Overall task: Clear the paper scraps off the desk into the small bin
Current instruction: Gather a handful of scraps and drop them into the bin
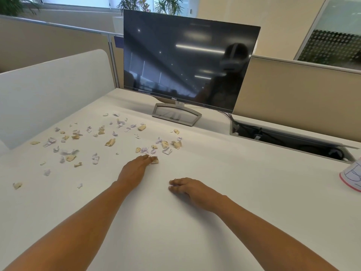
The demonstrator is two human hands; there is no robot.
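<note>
Two hands (134, 171), one monitor (187, 61), dozens of paper scraps (110, 142).

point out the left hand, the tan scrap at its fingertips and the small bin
left hand (134, 171): head view, back of the hand
tan scrap (155, 160): head view, its middle
small bin (352, 178): head view, white side wall at right edge

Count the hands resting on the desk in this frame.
2. The left hand reaches forward, fingers at a tan paper scrap. The right hand lies flat nearer the person, touching no scrap.
</note>
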